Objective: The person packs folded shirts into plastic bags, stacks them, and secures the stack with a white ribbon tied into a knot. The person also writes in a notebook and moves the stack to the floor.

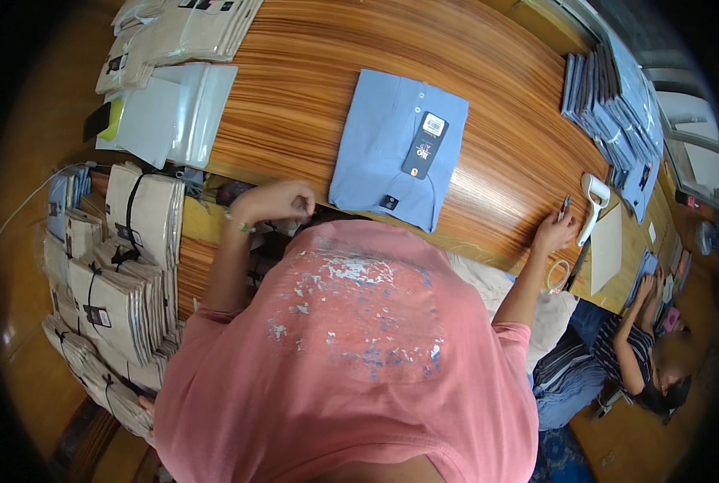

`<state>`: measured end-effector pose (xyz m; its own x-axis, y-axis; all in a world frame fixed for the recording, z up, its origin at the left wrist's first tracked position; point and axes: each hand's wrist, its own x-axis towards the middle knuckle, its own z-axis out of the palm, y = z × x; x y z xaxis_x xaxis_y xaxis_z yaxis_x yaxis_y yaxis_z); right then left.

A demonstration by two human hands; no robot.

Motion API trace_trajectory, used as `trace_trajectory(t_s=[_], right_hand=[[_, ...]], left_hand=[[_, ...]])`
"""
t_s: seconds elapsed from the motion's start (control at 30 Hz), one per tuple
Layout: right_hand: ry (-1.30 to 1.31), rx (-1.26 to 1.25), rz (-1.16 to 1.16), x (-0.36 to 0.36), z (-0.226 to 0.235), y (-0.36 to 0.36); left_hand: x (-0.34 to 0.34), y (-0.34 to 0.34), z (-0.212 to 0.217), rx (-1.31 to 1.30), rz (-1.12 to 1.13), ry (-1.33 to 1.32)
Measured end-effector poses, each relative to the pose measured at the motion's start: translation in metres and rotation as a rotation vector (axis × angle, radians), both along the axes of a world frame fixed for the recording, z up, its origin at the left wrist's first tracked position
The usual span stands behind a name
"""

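Observation:
A folded light-blue shirt (pixel 376 133) lies flat on the wooden table, its buttons toward the far edge. A dark hang tag (pixel 425 149) on a thin cord rests on it, and a small black label sits near its lower edge. My left hand (pixel 275 201) is at the table's front edge, left of the shirt. Its fingers are curled closed; what they hold, if anything, is hidden. To the right, my right hand (pixel 554 233) is on the tabletop with its fingers on a small thin metal tool (pixel 566 207), perhaps thread snips. Beside it lies a white lint roller (pixel 594 201).
Stacks of bagged beige garments (pixel 122 298) stand at left. Clear plastic bags (pixel 202 109) lie at the table's left end. Blue folded garments (pixel 617 105) are piled at far right. A roll of tape (pixel 557 275) is near the right corner. A co-worker (pixel 625 346) works at lower right.

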<state>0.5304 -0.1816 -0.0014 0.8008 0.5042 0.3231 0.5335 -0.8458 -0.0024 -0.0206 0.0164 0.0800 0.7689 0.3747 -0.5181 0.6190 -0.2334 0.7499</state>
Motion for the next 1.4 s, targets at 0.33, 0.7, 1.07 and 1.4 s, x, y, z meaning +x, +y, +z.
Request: trace_trajectory(t_s=[0.33,0.7,1.07,1.4], right_hand=[[1.618,0.354,0.422,-0.197,0.02,0.049],[1.653,0.298,0.4,-0.201,0.014,0.039],[1.436,0.124,0.615,-0.204,0.023,0.018],[0.815,0.01,1.276,-0.197,0.037,0.023]], left_hand=[[0.036,-0.028,-0.053,-0.306,0.685,-0.22],[0.04,-0.033,-0.068,-0.332,0.747,-0.199],[0.044,-0.054,-0.055,0.26,0.562,-0.131],[0.031,-0.051,-0.055,0.651,0.175,-0.428]])
